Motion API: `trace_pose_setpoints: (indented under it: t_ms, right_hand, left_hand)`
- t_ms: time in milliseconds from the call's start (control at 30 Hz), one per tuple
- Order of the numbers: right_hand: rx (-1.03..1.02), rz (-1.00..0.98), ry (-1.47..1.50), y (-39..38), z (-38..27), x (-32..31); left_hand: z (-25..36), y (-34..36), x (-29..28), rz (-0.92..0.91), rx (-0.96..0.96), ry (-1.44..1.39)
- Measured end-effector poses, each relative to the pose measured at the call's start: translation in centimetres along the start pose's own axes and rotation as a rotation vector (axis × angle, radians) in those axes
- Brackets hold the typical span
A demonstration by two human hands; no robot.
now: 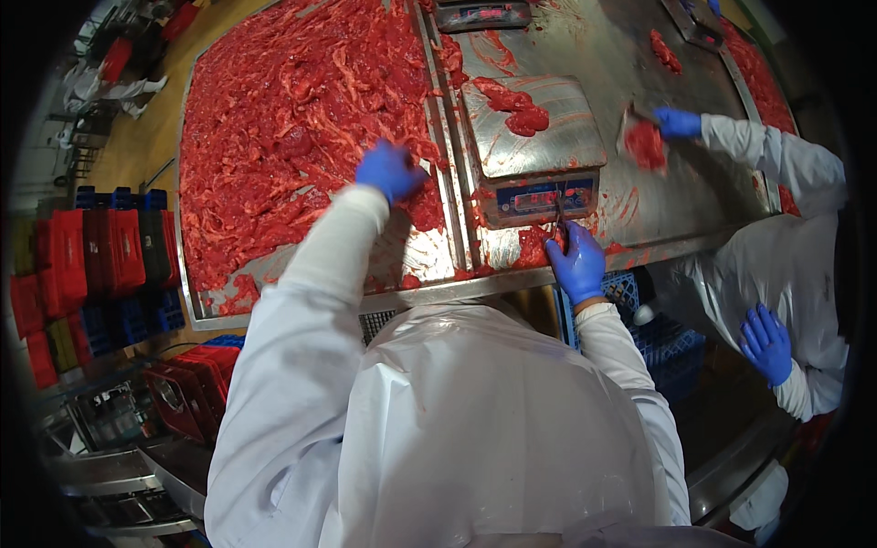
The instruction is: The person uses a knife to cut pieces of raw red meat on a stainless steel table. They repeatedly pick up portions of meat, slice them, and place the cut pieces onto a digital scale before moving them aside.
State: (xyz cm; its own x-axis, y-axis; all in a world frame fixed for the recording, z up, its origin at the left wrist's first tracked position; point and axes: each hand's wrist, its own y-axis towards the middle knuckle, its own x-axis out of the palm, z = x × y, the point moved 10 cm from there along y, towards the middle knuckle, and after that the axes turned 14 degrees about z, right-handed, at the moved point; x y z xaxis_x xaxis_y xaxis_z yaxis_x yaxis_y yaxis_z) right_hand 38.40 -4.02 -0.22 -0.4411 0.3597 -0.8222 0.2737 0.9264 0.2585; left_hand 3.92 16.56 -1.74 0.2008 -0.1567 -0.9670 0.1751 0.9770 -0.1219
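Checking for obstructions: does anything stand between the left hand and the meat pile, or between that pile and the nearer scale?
Nothing visible separates the left hand from the meat pile. Between that pile and the nearer scale runs a metal rim.

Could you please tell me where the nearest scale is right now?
In the head view, the scale stands right of centre on the steel table, just beyond the person's right hand and right of the heaped red meat.

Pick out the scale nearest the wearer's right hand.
The scale in the middle, just beyond the right hand, with red meat on it. The top-centre scale and the upper-right scale both sit farther away.
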Motion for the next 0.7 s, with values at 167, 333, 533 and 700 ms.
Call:
trace_pose_setpoints:
  t_ms: [167, 333, 533, 700]
  right_hand:
    - [-0.006, -0.014, 0.008, -0.1, 0.2, 0.1]
    - [-0.008, -0.085, 0.019, 0.1, -0.3, 0.6]
    - [0.003, -0.068, -0.003, -0.1, 0.6, 0.1]
    - [-0.048, -0.076, 0.048, 0.4, -0.1, 0.8]
  left_hand:
    - [7.3, -15.4, 4.5, -0.24, 0.229, -0.235]
    - [5.7, -18.0, 8.6, -0.755, 0.266, -0.605]
    - [16.5, -8.5, -9.6, -0.927, 0.185, -1.175]
    - [14.0, 2.1, -8.9, 0.188, 0.387, -0.586]
